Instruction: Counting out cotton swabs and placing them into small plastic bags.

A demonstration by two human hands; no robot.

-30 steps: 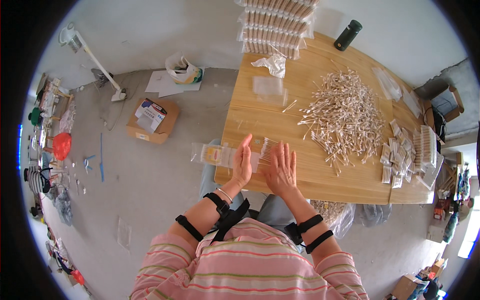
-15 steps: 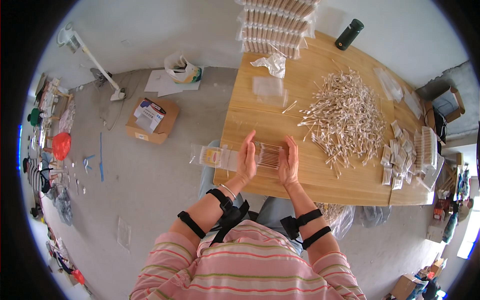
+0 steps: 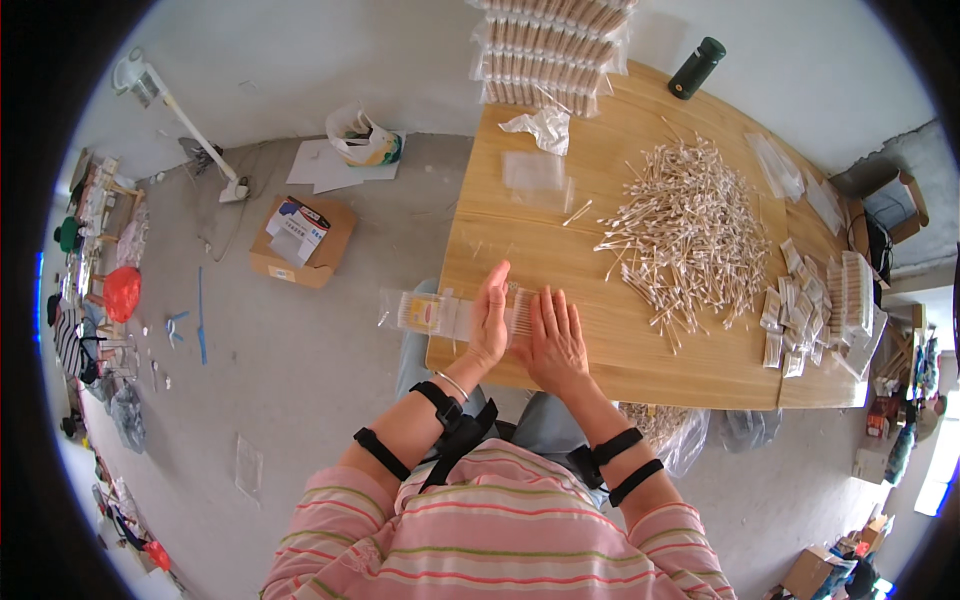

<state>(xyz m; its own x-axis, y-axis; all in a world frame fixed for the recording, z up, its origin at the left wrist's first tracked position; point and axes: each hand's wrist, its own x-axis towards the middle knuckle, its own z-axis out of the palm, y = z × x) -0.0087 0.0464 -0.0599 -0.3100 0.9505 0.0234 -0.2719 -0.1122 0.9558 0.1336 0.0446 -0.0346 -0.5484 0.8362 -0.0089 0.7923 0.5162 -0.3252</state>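
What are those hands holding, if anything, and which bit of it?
Neither is closed around anything. The row of cotton swabs lies between the left-hand grip and the right-hand grip; whether they squeeze its sides, I can't tell.

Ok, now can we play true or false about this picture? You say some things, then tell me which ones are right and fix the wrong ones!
1. A big heap of loose cotton swabs lies on the wooden table. True.

2. The left hand is buried in that heap. False: it is held on its side, by a small row of cotton swabs.

3. The right hand is held with its back facing up. True.

4. The dark flask is on the floor. False: the dark flask stands on the table, near the wall.

5. A packet of cotton swabs with a yellow label lies left of the left hand. True.

6. The right hand is curled into a fist. False: its fingers are stretched out.
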